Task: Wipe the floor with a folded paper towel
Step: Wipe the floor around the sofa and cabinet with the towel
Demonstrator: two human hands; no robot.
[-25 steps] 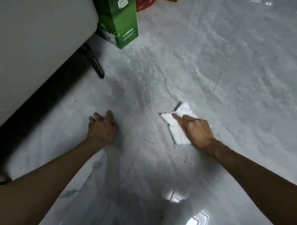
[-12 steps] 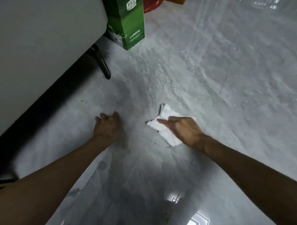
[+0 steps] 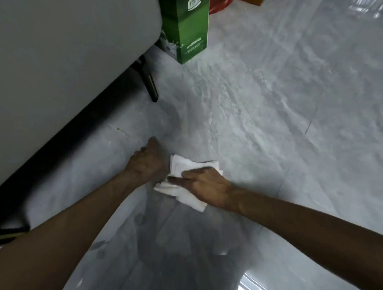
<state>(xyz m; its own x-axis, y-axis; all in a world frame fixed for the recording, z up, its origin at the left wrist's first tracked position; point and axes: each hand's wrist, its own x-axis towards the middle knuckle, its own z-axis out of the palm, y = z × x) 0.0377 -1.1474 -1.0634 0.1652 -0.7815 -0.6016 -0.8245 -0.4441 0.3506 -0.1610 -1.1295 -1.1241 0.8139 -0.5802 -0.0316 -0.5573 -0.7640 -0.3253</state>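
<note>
The folded paper towel (image 3: 181, 169) lay on the grey floor (image 3: 275, 109) just below the middle of the frame. The right hand (image 3: 203, 186) pressed it down with fingers stretched flat, not curled round it. With only that pressure holding it, the layers could have slid apart or bunched, and the corner trailing at the lower right could have dragged loose. Its left edge sat against the left hand (image 3: 147, 164), so a further push that way would have crumpled it there. That hand was braced on the floor and might have skidded on the glossy tile.

Its fingers were tucked out of sight, so whether they were curled or spread could not be told. Much of the towel lay under the right palm. Any dirt or wetness was perhaps lost in blur. The green carton (image 3: 188, 28) was cut off at the top edge.
</note>
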